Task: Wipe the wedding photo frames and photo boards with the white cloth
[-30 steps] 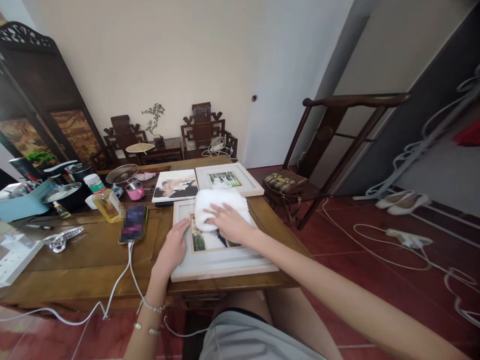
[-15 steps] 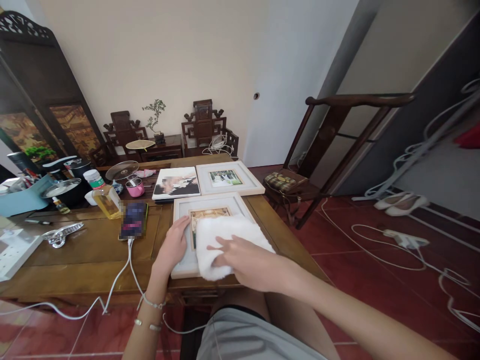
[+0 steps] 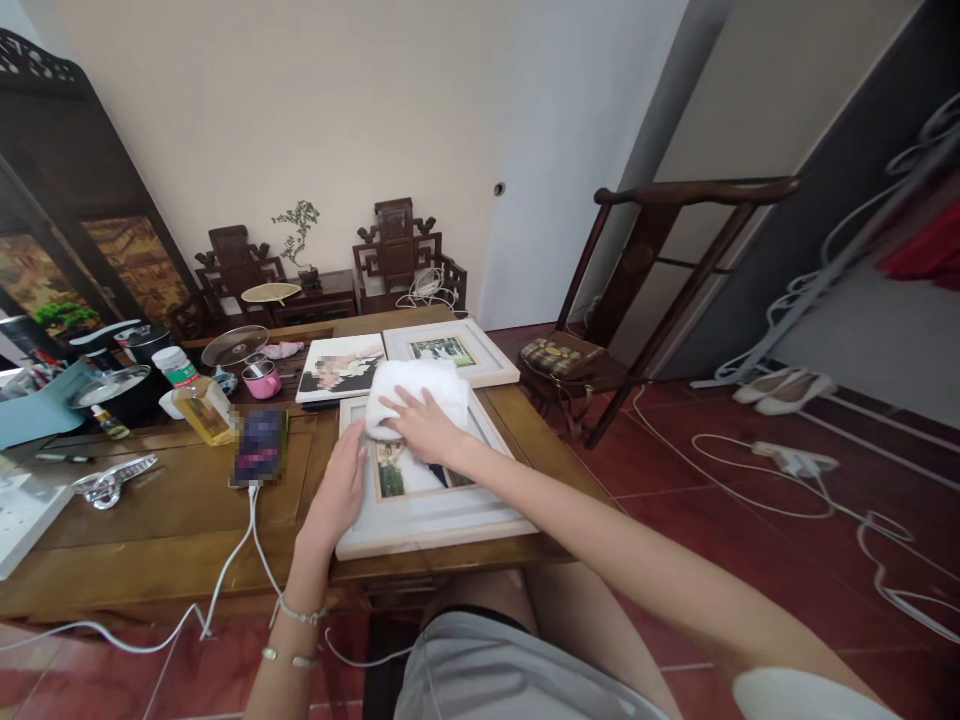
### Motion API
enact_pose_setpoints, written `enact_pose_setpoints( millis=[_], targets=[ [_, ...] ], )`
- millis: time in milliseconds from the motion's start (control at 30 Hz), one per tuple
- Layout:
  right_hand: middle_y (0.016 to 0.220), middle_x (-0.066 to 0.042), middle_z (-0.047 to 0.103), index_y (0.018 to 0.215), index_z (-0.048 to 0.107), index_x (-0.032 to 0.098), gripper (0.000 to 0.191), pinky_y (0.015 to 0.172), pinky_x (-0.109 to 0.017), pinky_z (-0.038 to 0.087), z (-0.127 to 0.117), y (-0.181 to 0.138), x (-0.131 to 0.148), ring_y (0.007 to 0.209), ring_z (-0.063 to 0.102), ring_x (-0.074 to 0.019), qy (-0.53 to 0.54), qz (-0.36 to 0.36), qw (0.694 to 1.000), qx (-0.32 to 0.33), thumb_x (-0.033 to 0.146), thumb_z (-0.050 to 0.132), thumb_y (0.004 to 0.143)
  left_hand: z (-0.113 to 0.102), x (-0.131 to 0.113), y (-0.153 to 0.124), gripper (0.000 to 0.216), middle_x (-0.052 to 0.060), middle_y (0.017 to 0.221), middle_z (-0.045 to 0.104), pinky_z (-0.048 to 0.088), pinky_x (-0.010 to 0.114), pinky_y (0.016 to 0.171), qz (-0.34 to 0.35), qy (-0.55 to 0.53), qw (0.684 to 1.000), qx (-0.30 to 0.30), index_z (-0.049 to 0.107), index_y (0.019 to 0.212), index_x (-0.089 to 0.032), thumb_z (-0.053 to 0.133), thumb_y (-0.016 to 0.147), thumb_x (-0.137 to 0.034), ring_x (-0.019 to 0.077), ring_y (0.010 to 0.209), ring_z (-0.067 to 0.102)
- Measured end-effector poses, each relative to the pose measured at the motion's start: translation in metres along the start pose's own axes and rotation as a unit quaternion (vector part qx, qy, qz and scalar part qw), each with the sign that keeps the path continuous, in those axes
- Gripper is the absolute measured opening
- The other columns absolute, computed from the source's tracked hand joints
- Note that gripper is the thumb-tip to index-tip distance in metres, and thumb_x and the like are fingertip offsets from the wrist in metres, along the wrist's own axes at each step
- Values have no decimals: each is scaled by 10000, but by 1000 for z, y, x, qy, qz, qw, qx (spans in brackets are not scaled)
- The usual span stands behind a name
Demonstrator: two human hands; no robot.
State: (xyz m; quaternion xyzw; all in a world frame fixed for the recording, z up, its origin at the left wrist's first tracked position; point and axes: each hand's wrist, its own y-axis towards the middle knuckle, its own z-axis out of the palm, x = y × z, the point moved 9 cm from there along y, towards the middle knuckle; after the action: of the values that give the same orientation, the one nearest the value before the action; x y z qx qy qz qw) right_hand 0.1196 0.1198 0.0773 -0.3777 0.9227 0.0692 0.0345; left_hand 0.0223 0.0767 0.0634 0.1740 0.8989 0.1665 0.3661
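Note:
A light wooden picture frame (image 3: 442,538) lies flat at the front edge of the table, a photo with a tan border inside it. My right hand (image 3: 427,428) presses a folded white fluffy cloth (image 3: 431,380) onto the frame's far part, fingers spread over it and holding it there. The cloth covers the photo's upper part. Along the frame's left side rests my left hand (image 3: 343,480), its fingers stretched out and touching the border.
Behind lie a second framed photo (image 3: 491,362) and a photo panel (image 3: 341,365). To the left are a phone (image 3: 259,450) on a white cable, a bottle of yellow liquid (image 3: 199,405), a pink mug (image 3: 261,380) and a silver clip (image 3: 112,480). A wooden chair (image 3: 645,250) stands right.
My right hand has slid the cloth away from me and slightly left, from the frame's near part to its far edge. More of the photo's lower part shows. My left hand stays on the frame.

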Motion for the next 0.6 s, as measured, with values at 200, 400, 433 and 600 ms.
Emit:
enact_pose_setpoints(
  millis=[200, 400, 433, 600],
  targets=[
    [1482, -90, 342, 1182, 605, 182, 423, 954, -676, 325, -3, 1, 40, 1329, 262, -399, 1, -27, 999, 24, 72, 487, 791, -4, 5, -1, 519, 118, 1508, 287, 219, 404, 1149, -40, -30, 998, -31, 237, 1436, -179, 292, 967, -395, 208, 1388, 279],
    [1466, -128, 360, 1134, 643, 159, 389, 970, -670, 324, -17, -40, 76, 1323, 279, -417, 17, -65, 996, 66, 83, 536, 768, -7, 5, -3, 491, 108, 1465, 370, 252, 399, 1133, -59, -54, 996, -43, 299, 1410, -197, 292, 966, -406, 200, 1354, 349],
    [1472, -123, 351, 1136, 643, 167, 405, 973, -672, 320, -18, -47, 80, 1327, 273, -416, 25, -73, 994, 78, 76, 551, 752, -8, 5, -3, 476, 110, 1452, 390, 263, 403, 1128, -56, -51, 996, -47, 319, 1399, -198, 291, 967, -395, 200, 1343, 366],
    [1447, -105, 399, 1144, 639, 187, 463, 1010, -636, 306, -27, -81, 82, 1335, 293, -374, 64, -103, 986, 113, 52, 580, 705, -3, 1, -2, 390, 106, 1393, 459, 278, 406, 1124, -21, -4, 1000, -22, 443, 1313, -195, 354, 953, -317, 206, 1329, 382]
  ],
)
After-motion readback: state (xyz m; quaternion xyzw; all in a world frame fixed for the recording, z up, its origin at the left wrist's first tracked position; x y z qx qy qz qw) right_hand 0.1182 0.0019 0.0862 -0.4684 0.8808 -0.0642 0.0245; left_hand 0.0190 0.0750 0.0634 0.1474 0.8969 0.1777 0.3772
